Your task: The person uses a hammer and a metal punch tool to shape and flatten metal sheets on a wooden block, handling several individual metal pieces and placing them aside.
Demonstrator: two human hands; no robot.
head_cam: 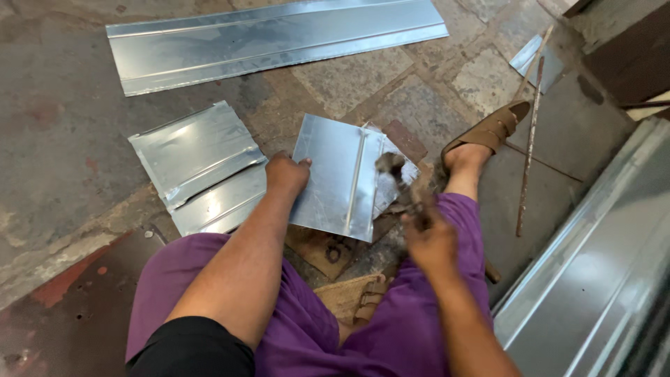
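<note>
Head view: the person sits on a stone floor (63, 126) in purple trousers, looking down at both hands.

The left hand (286, 174) rests on the left edge of a small metal sheet (335, 174), fingers (301, 163) curled down and pressing on it; they hold it flat rather than wrap around it. The sheet lies on the floor just ahead of these fingers and reaches right from them, with a raised seam (357, 174) running along it, right of the fingertips.

The right hand (433, 241) is closed in a fist around the handle of a hammer (401, 181). The hand and tool are blurred, so the exact grip cannot be told. The hammer head hovers over the sheet's right edge, up and left of the right fingers.

Left of the left fingers lies a bent sheet (199, 164), just beside the small one. Far beyond both hands a long panel (279, 38) stretches across the floor. Right of the right fingers a sandalled foot (488, 132) rests on the floor, with a thin rod (530, 139) just beyond it. Further right another long panel (593, 265) leans at the frame's edge.
</note>
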